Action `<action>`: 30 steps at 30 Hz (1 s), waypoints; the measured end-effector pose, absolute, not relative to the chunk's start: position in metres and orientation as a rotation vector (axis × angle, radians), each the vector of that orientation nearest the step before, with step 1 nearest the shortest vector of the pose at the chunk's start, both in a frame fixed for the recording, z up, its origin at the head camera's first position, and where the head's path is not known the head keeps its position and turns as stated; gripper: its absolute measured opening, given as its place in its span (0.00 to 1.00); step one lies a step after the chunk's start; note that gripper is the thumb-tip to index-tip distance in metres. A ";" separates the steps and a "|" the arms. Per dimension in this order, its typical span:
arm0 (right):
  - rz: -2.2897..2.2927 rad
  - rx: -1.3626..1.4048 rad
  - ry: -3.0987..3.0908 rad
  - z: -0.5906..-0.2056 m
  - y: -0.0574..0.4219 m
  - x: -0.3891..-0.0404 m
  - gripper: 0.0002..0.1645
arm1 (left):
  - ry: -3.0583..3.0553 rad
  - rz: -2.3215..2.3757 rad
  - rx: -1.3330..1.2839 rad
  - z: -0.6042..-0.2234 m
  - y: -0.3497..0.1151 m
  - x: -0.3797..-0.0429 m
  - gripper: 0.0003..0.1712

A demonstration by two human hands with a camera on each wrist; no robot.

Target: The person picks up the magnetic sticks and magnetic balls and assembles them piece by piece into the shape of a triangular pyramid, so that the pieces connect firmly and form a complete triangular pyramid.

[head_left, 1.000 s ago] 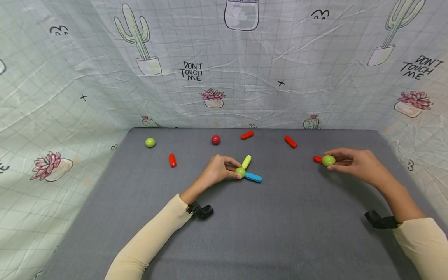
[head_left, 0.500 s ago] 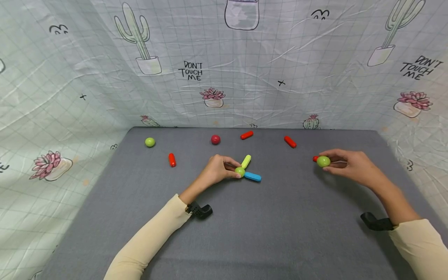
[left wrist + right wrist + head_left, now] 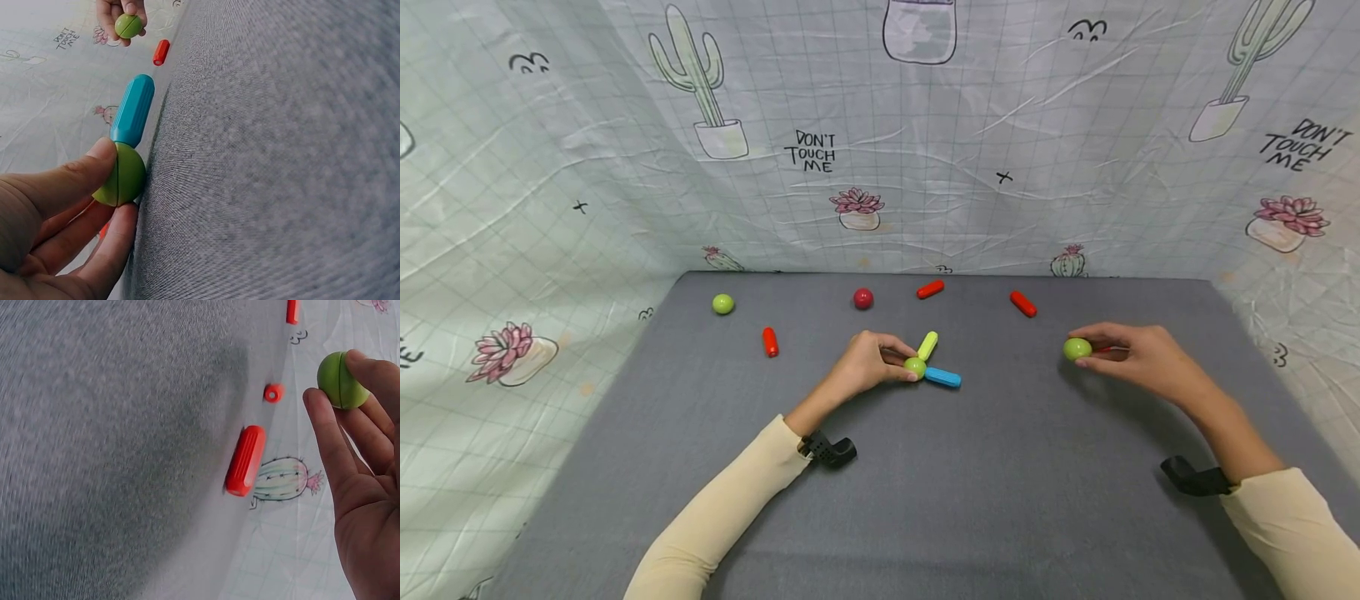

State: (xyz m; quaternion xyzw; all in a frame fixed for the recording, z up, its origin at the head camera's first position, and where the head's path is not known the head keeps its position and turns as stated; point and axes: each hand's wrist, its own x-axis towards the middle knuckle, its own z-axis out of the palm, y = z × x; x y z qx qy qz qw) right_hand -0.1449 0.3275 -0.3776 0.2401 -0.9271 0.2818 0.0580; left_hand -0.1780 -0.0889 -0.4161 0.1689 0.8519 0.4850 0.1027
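Note:
Near the middle of the table my left hand [image 3: 871,363] pinches a green ball [image 3: 129,176] between thumb and fingers. A blue stick [image 3: 943,377] and a yellow-green stick [image 3: 928,345] meet that ball at an angle to each other. Over on the right, my right hand [image 3: 1138,357] pinches a second green ball [image 3: 341,381] at its fingertips, raised above the table. Under that hand lies a red stick [image 3: 245,460], mostly hidden by the fingers in the head view.
On the grey table [image 3: 985,500] toward the back lie a red ball [image 3: 863,298] and red sticks, one [image 3: 930,289] near the back edge and another [image 3: 1023,303] right of it. At left are a green ball [image 3: 723,304] and a red stick [image 3: 771,342]. Patterned cloth surrounds the table.
My right hand has moved left with its green ball, passing over the red stick that showed beside it. The left hand and its joined pieces have stayed put.

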 end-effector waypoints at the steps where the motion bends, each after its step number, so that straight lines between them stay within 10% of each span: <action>1: 0.850 0.729 -2.811 -0.378 0.326 -0.145 0.21 | 2.514 1.434 0.500 -0.416 -0.089 -0.178 0.16; 30: 0.992 0.838 -2.806 -0.389 0.298 -0.147 0.22 | 2.485 1.481 0.515 -0.418 -0.088 -0.178 0.16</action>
